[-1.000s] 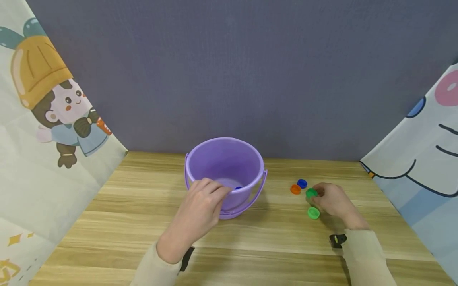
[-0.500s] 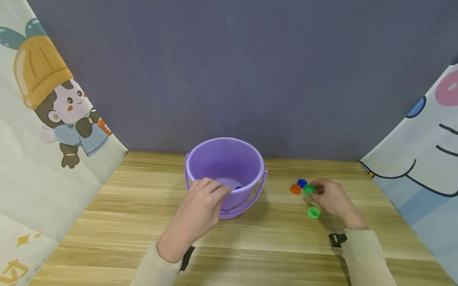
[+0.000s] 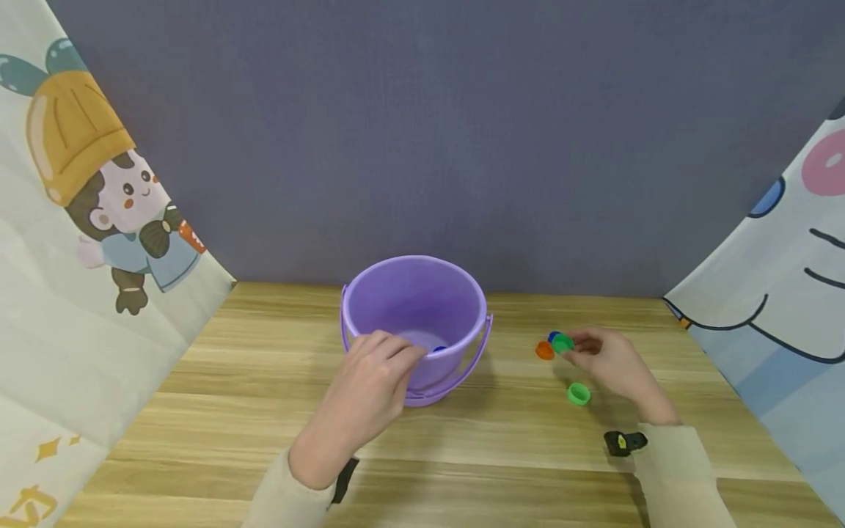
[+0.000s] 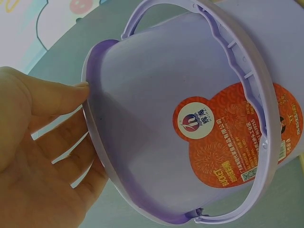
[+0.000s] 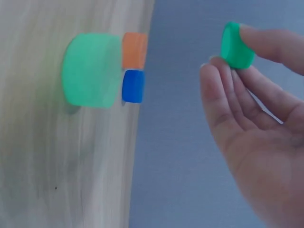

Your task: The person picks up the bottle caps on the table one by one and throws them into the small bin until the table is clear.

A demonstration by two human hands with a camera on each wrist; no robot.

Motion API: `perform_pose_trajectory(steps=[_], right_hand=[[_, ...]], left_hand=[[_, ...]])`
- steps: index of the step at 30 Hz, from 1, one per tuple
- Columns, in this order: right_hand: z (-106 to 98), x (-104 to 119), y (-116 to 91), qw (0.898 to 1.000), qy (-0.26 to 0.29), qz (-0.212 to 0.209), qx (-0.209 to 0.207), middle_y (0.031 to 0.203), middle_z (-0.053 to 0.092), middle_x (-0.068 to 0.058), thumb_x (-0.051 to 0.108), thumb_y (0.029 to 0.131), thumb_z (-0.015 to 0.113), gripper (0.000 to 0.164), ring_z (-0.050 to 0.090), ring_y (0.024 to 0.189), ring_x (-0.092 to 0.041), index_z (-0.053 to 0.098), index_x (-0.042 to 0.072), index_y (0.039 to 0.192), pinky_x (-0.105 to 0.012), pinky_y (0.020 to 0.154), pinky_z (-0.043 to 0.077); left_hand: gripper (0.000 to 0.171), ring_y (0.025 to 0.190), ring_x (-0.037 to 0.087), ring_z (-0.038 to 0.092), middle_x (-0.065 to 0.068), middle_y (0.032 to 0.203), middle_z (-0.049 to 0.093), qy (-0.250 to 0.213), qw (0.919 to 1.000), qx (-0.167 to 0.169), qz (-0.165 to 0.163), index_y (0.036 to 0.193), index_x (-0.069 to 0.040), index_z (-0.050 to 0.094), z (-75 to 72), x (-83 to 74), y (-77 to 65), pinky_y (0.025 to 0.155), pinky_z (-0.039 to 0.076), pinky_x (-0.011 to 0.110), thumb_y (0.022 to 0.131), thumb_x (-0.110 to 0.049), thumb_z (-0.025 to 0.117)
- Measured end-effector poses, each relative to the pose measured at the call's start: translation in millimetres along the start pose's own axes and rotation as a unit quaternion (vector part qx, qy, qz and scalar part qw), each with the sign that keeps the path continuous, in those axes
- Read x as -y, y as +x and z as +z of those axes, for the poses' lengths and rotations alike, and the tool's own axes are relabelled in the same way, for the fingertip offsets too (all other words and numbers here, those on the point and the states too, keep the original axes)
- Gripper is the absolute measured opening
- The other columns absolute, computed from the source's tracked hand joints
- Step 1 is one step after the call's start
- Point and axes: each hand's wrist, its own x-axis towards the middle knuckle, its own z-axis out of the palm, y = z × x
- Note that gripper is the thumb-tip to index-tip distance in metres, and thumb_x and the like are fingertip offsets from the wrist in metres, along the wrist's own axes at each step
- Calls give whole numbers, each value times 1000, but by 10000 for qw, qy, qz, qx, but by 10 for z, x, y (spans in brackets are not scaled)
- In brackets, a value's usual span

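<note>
A purple bucket (image 3: 422, 282) stands on the wooden table. My left hand (image 3: 365, 381) grips its near rim; in the left wrist view the thumb (image 4: 59, 99) lies on the outer side and the fingers reach over the rim. To the right of the bucket, my right hand (image 3: 612, 367) pinches a dark green bottle cap (image 5: 237, 46) between thumb and finger, raised above the table. Under it lie an orange bottle cap (image 3: 544, 350) and a blue bottle cap (image 3: 553, 336), partly covered in the head view. A light green bottle cap (image 3: 579, 394) sits nearer me.
Something blue (image 3: 440, 349) shows at the bottom of the bucket, mostly hidden by the rim. The bucket's handle (image 3: 477, 367) hangs down on the near side. A grey wall (image 3: 422, 147) rises behind the table (image 3: 264, 367), with printed cloths at both sides.
My right hand has lifted the dark green cap and moved it left and away from me, over the blue cap. The left hand and bucket stay put.
</note>
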Motion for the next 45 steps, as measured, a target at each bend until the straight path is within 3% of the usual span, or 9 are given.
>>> perform_pose_trajectory(steps=[7,19,45], right_hand=[[-56,91,-42,9987,471,177,92,115,69,-12,34,95,73,49,64,101,-22,64,2,130,-30,81,53],[-109,265,-94,9941,1085,-16,51,116,70,-12,28,94,75,45,65,98,-9,64,3,130,-24,81,54],[-99,533,-143,9906,1277,-478,-106,112,71,-13,22,94,74,41,68,91,-12,64,3,130,-26,76,57]], left_hand=[[22,93,20,63,-1,100,74,-32,10000,-17,-27,107,-11,76,-3,2,-9,80,50,36,87,-3,72],[22,93,20,63,-1,101,74,-48,10000,5,-36,107,-11,76,-29,-3,-6,81,50,36,87,-3,72],[23,93,20,63,0,102,74,-59,10000,-21,-29,108,-11,76,-11,2,-8,82,51,37,86,-3,73]])
